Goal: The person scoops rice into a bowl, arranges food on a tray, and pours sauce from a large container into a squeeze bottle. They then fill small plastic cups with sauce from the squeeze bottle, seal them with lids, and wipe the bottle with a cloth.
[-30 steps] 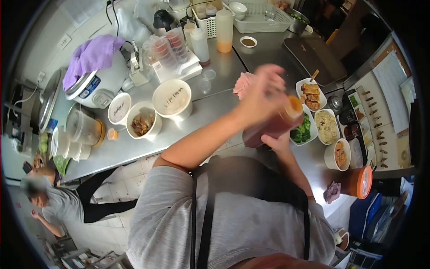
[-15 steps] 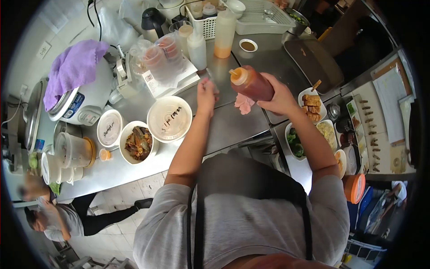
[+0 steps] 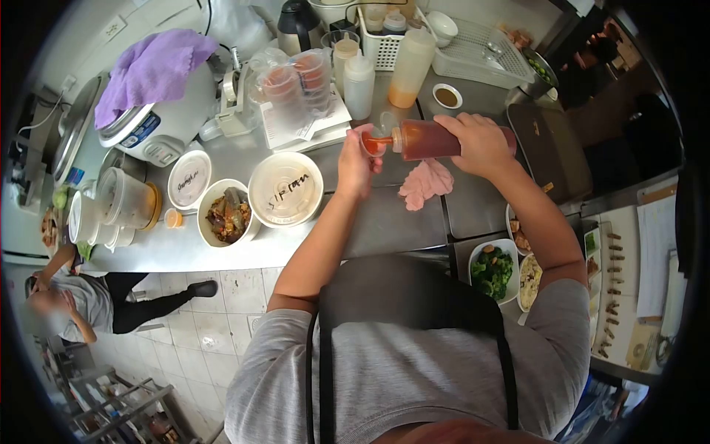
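Observation:
My right hand [image 3: 479, 146] grips a squeeze bottle [image 3: 430, 140] of red-orange sauce, tipped onto its side with the nozzle pointing left. In my left hand [image 3: 355, 169] is a small clear plastic cup [image 3: 372, 145], its mouth turned towards the bottle. The nozzle tip is right at the cup's mouth, and orange-red sauce shows inside. A crumpled pink cloth [image 3: 427, 185] lies on the steel counter below the bottle. To the left of my left forearm stands a lidded round container [image 3: 287, 190] with handwriting on its lid.
A bowl of cooked food [image 3: 254, 228] and another lidded tub [image 3: 189, 180] stand left. Behind are bagged cups [image 3: 296, 81], squeeze bottles [image 3: 359, 87] and a sauce dish [image 3: 447, 96]. A bowl of greens [image 3: 494, 274] is at right. Another person [image 3: 92, 296] is at lower left.
The sauce bottle has tipped from slanted to nearly level, its nozzle moving to the cup in my left hand. My left hand has turned the cup towards it. The view has shifted slightly.

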### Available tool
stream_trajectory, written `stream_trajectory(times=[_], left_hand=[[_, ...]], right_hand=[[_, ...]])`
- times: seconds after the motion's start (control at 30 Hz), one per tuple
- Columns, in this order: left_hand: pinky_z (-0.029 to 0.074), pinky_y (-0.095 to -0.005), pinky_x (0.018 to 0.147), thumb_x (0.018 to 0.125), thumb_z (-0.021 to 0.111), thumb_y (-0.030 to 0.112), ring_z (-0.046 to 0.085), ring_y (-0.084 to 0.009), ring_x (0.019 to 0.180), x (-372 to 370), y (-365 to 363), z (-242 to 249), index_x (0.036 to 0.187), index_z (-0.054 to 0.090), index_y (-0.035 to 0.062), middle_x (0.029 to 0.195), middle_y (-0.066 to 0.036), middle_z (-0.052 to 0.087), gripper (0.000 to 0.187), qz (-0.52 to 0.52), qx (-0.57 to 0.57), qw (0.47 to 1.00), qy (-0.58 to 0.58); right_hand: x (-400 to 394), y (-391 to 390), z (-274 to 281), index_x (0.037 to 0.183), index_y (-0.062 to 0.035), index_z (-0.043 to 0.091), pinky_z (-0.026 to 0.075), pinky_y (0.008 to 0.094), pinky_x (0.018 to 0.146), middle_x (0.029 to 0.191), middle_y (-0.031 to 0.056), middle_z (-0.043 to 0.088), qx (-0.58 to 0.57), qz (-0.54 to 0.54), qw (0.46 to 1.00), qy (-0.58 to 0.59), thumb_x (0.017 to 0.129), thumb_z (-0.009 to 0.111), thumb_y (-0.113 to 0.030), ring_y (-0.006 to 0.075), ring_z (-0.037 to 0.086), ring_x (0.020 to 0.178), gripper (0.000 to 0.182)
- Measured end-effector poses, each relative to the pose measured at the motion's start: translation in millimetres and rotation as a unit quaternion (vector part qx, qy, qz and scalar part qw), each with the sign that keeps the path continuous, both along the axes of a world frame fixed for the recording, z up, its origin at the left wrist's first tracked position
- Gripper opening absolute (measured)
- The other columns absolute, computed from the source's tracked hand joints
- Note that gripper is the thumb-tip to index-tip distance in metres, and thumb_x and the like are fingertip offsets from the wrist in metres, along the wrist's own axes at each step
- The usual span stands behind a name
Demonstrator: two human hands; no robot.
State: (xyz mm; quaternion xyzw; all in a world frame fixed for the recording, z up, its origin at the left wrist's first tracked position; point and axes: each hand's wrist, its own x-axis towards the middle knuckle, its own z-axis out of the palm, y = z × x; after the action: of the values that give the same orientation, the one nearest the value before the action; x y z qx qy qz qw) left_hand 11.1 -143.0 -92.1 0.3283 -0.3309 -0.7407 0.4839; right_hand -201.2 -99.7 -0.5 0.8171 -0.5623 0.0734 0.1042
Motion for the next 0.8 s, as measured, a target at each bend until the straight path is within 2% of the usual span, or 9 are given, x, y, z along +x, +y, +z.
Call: stream_trajectory(times=[0.13, 0.23, 0.4, 0.73, 0.8], left_hand=[[0.034, -0.0227, 0.048, 0.09, 0.02, 0.047, 0.042, -0.0114, 0.055, 4.5, -2.8, 4.0, 0.112, 0.041, 0.0054, 0.071, -0.005, 0.051, 0.051, 0.006, 0.029, 0.998, 0.055], [0.035, -0.023, 0.045, 0.09, 0.022, 0.047, 0.043, -0.0109, 0.052, 11.8, -7.8, 3.9, 0.109, 0.044, 0.0056, 0.07, -0.005, 0.053, 0.05, 0.015, 0.046, 0.994, 0.095], [0.035, -0.0231, 0.045, 0.09, 0.021, 0.047, 0.044, -0.0114, 0.052, 26.5, -12.4, 18.2, 0.105, 0.045, 0.0091, 0.07, -0.006, 0.053, 0.047, 0.002, 0.069, 0.989, 0.132], [0.034, -0.0239, 0.045, 0.09, 0.018, 0.047, 0.044, -0.013, 0.051, 59.9, -28.2, 45.1, 0.098, 0.047, 0.011, 0.071, -0.007, 0.053, 0.047, -0.073, 0.088, 0.978, 0.176], [0.034, -0.0241, 0.045, 0.09, 0.018, 0.047, 0.044, -0.0137, 0.052, 65.7, -31.0, 54.8, 0.097, 0.047, 0.011, 0.071, -0.008, 0.053, 0.047, -0.108, 0.078, 0.971, 0.196]], right_hand=[[0.5, -10.9, 0.1, 0.11, -0.0195, 0.048, 0.043, 0.0361, 0.07, 0.087, 0.0049, 0.053, -0.039, 0.034, 0.999, 0.0, 0.053, 0.068, -0.011, 0.0244, 0.054, 0.081, 0.062], [7.0, -16.0, 6.5, 0.112, -0.0171, 0.048, 0.041, 0.0376, 0.074, 0.089, 0.0059, 0.053, 0.001, 0.017, 1.0, -0.015, 0.054, 0.066, -0.008, 0.0264, 0.053, 0.085, 0.062], [14.6, -26.3, 8.8, 0.111, -0.0192, 0.048, 0.042, 0.036, 0.071, 0.086, 0.0045, 0.053, -0.027, 0.032, 0.999, -0.034, 0.051, 0.069, -0.008, 0.0241, 0.053, 0.082, 0.065], [49.5, -26.9, 26.7, 0.111, -0.0177, 0.049, 0.043, 0.0356, 0.068, 0.082, 0.004, 0.053, -0.074, 0.014, 0.996, -0.052, 0.051, 0.07, -0.008, 0.0231, 0.053, 0.079, 0.064], [53.9, -26.6, 27.9, 0.11, -0.0162, 0.05, 0.043, 0.0364, 0.069, 0.084, 0.0048, 0.054, -0.088, 0.013, 0.991, -0.103, 0.051, 0.069, -0.008, 0.0251, 0.054, 0.079, 0.063]])
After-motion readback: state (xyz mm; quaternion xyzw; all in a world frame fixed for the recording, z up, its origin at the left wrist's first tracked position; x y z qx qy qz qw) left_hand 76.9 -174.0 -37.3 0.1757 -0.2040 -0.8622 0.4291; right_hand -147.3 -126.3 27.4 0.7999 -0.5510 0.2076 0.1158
